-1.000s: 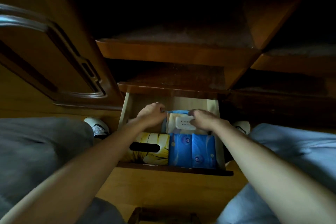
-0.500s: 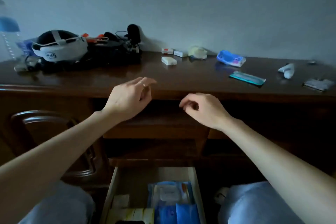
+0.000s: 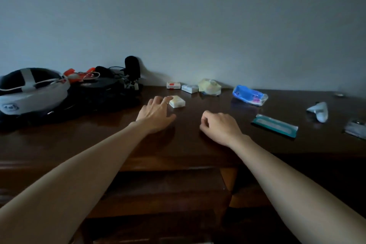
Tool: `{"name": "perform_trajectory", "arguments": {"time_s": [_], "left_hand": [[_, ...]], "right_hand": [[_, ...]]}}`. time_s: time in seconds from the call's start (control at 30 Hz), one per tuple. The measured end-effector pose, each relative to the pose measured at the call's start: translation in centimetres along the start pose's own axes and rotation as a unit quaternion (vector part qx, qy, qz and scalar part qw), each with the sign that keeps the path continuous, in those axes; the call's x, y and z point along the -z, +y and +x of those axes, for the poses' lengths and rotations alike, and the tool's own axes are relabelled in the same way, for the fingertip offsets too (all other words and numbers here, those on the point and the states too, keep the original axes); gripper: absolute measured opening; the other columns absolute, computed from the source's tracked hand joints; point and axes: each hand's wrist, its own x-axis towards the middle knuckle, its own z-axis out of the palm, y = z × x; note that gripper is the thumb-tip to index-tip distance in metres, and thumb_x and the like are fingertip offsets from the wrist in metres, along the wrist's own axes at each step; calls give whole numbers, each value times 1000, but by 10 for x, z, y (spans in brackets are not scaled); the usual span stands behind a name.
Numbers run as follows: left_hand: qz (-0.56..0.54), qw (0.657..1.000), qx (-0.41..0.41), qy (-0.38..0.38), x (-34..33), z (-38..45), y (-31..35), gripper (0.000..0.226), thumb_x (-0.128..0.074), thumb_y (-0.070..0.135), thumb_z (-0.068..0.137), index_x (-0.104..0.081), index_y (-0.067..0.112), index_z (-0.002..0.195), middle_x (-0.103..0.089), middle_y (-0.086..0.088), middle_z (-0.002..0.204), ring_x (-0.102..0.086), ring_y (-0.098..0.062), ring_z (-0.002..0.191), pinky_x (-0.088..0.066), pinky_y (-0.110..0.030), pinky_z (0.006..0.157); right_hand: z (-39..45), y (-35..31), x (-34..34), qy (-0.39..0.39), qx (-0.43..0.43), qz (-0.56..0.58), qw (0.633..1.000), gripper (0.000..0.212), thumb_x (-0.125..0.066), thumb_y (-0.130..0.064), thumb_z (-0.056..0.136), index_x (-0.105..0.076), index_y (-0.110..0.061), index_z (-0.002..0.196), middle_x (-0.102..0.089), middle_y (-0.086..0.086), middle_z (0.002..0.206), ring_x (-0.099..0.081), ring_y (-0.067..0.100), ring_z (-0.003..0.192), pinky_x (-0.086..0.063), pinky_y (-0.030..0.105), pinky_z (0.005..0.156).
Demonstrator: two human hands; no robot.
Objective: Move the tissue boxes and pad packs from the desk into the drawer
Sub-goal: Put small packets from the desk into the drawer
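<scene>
Both my arms reach over the dark wooden desk (image 3: 198,144). My left hand (image 3: 155,113) is open, fingers spread, its fingertips just touching a small white pack (image 3: 177,101). My right hand (image 3: 219,127) hovers low over bare wood with fingers loosely curled and holds nothing. Further back lie a red-and-white small pack (image 3: 173,85), a white small pack (image 3: 189,88), a pale yellow crumpled pack (image 3: 210,86) and a blue pad pack (image 3: 249,95). A flat teal pack (image 3: 274,128) lies right of my right hand. The drawer is out of view.
A white and black headset (image 3: 31,93) and a tangle of black gear and cables (image 3: 111,85) fill the desk's left side. A white controller-like object (image 3: 318,112) and a grey item (image 3: 355,128) lie at the far right. A grey wall stands behind.
My hands left the packs in the drawer and rose to the desk top. My view lifted from the drawer to the desk, and my left hand moved forward to the small white pack.
</scene>
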Motion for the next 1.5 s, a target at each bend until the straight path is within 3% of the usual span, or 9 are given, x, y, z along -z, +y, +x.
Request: {"name": "perform_trajectory", "arguments": {"time_s": [0.13, 0.23, 0.37, 0.53, 0.63, 0.77, 1.0, 1.13, 1.5], "left_hand": [[-10, 1000, -19, -14, -18, 60, -1, 74, -53, 64, 89, -28, 41, 155, -32, -6, 157, -30, -31, 145, -30, -50, 114], [-26, 996, -35, -72, -36, 95, -10, 66, -49, 66, 90, -34, 46, 152, -25, -5, 164, -24, -30, 150, -25, -51, 118], [-21, 998, -1, -57, -60, 129, -34, 48, -41, 58, 97, -43, 40, 142, -47, -7, 146, -47, -32, 131, -41, -46, 105], [16, 999, 48, 1, -69, 170, -71, 48, -41, 52, 97, -49, 28, 138, -53, -16, 129, -51, -36, 119, -42, -46, 98], [61, 996, 26, 53, -79, 191, -77, 60, -46, 53, 94, -35, 29, 148, -48, -16, 132, -45, -36, 124, -39, -48, 104], [76, 991, 9, 113, -91, 226, -78, 77, -41, 55, 94, -3, 35, 158, -37, -16, 136, -40, -34, 125, -36, -49, 105], [74, 995, -54, 34, -109, 287, -73, 58, -42, 56, 92, -55, 28, 142, -34, -7, 152, -34, -28, 139, -30, -45, 111], [94, 993, -64, 36, -110, 291, -71, 62, -43, 58, 89, -60, 21, 136, -53, -6, 139, -44, -27, 131, -34, -42, 107], [1, 999, -48, 1, -71, 192, -55, 56, -46, 59, 87, -59, 27, 131, -53, -1, 129, -49, -26, 124, -40, -41, 103]], "right_hand": [[51, 4, -12, -86, 10, -34, 996, 32, -46, -56, 88, -53, -29, 73, -54, -10, 72, -55, 20, 74, -37, 36, 62], [90, 9, -19, -72, 21, -68, 995, 31, -46, -54, 87, -57, -28, 75, -58, -9, 71, -59, 22, 75, -36, 35, 59], [153, 24, -42, 31, -29, -61, 997, 15, -50, -42, 93, -58, -30, 97, -69, 0, 100, -64, 25, 98, -44, 37, 71], [238, 31, -76, -17, -28, -103, 994, 55, -47, -41, 97, -38, -21, 148, -40, 8, 150, -38, 29, 137, -42, 46, 104], [272, 29, -98, -28, -58, -92, 994, 58, -44, -47, 99, -34, -21, 150, -36, 11, 152, -36, 33, 139, -37, 48, 110], [295, 35, -118, -34, -101, -76, 991, 55, -38, -51, 98, -42, -20, 143, -53, 16, 142, -46, 35, 132, -32, 48, 109], [314, 47, -132, 5, -114, -67, 991, 57, -37, -51, 95, -48, -21, 142, -54, 13, 143, -44, 32, 134, -30, 47, 108], [318, 47, -131, -13, -125, -67, 990, 54, -36, -45, 98, -46, -17, 143, -54, 14, 145, -44, 32, 136, -29, 47, 112], [237, 20, -94, -82, -53, -19, 995, 48, -30, -30, 102, -38, -16, 148, -45, 12, 153, -30, 24, 148, -14, 45, 123]]}}
